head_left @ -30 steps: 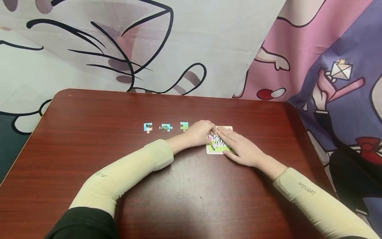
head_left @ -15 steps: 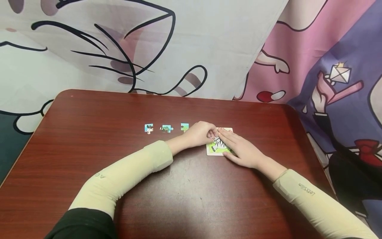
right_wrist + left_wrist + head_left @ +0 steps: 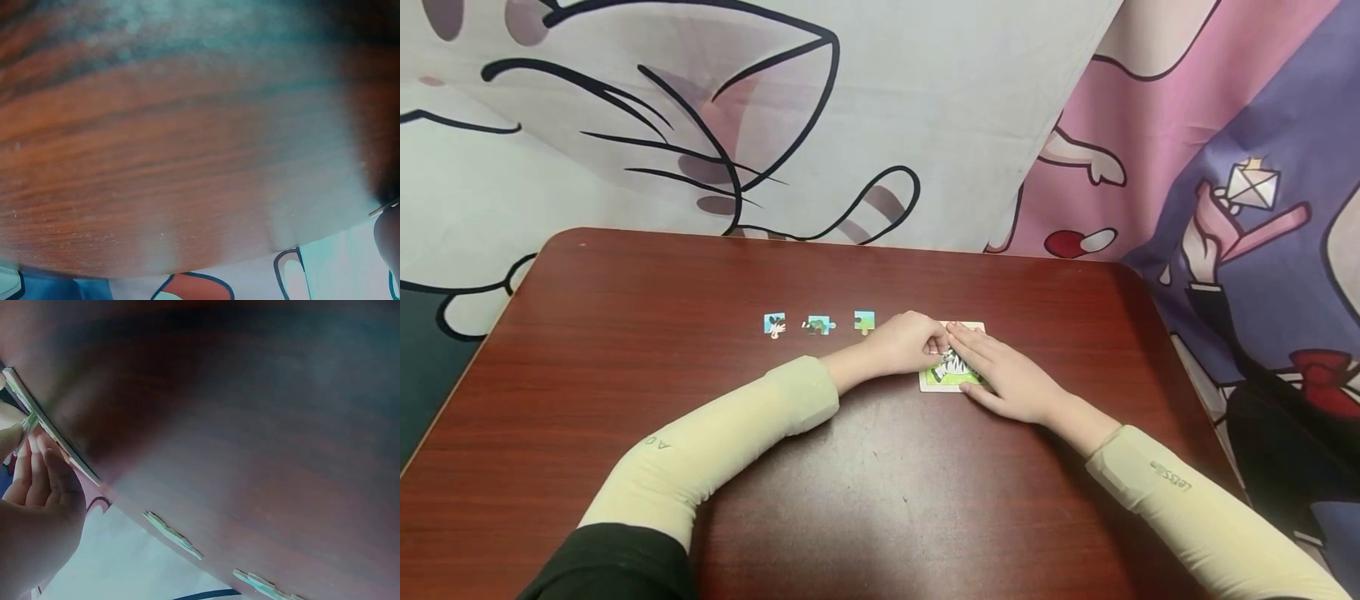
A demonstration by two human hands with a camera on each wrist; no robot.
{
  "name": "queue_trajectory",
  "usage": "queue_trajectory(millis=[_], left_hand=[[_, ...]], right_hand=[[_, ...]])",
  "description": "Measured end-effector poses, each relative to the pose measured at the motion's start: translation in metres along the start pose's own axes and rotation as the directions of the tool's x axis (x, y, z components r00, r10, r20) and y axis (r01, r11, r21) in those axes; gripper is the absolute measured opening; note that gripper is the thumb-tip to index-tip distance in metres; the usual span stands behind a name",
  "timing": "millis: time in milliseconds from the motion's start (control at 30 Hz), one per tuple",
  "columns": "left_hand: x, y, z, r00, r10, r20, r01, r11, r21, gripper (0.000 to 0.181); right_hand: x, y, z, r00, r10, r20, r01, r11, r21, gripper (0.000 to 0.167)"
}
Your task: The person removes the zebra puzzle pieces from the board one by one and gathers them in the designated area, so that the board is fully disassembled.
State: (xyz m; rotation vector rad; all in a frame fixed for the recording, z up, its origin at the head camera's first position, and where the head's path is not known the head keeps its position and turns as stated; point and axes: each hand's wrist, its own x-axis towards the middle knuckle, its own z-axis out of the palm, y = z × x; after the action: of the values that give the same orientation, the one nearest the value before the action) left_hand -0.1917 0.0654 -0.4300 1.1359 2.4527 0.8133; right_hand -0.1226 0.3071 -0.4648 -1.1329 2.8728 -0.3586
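Observation:
In the head view, a small framed zebra jigsaw puzzle [image 3: 951, 372] lies on the table, partly covered by both hands. My left hand [image 3: 910, 342] is over its left side, fingers curled. Seen from the left wrist, the thumb and fingers pinch a small green-and-white puzzle piece [image 3: 29, 422], tilted up against the puzzle's face. My right hand [image 3: 1009, 375] rests on the right part of the puzzle with its fingers straight. Only a fingertip of it shows at the edge of the right wrist view.
Three loose puzzle pieces lie in a row left of the puzzle: one with a black-and-white figure [image 3: 774, 325], a blue-green one [image 3: 819, 325] and a green one [image 3: 864, 321] beside the left wrist. The reddish-brown table [image 3: 865, 483] ends at a printed cloth [image 3: 970, 108] behind.
The pink and white patch at the puzzle's left side, visible under the left fingers a second ago, no longer shows. Left fingers have curled in slightly; the right hand stays put.

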Motion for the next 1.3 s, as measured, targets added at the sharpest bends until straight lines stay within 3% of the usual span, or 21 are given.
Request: queue_trajectory(millis=[200, 500, 700, 900, 1300], left_hand=[[0.002, -0.001, -0.001, 1.000, -0.007, -0.023, 0.007, 1.000, 0.023, 0.007], [0.000, -0.006, -0.006, 0.998, -0.058, -0.019, 0.057, 0.997, -0.053, 0.006], [-0.005, -0.008, -0.012, 1.000, -0.026, -0.014, 0.025, 0.997, -0.076, 0.007], [-0.017, -0.013, -0.025, 1.000, -0.012, -0.014, 0.010, 0.992, -0.127, 0.007], [-0.060, -0.035, -0.047, 0.994, -0.084, -0.067, 0.070, 0.980, -0.186, 0.008]], right_hand=[[0.000, -0.002, -0.001, 1.000, 0.005, 0.001, -0.005, 1.000, 0.003, 0.076], [0.001, -0.003, -0.003, 1.000, 0.008, -0.001, -0.008, 1.000, -0.007, 0.076], [0.001, -0.001, -0.002, 1.000, 0.010, 0.001, -0.010, 1.000, -0.001, 0.076], [0.001, -0.002, -0.002, 1.000, 0.019, 0.008, -0.019, 1.000, 0.003, 0.075], [0.002, -0.002, -0.001, 1.000, 0.016, 0.006, -0.016, 1.000, -0.003, 0.076]])
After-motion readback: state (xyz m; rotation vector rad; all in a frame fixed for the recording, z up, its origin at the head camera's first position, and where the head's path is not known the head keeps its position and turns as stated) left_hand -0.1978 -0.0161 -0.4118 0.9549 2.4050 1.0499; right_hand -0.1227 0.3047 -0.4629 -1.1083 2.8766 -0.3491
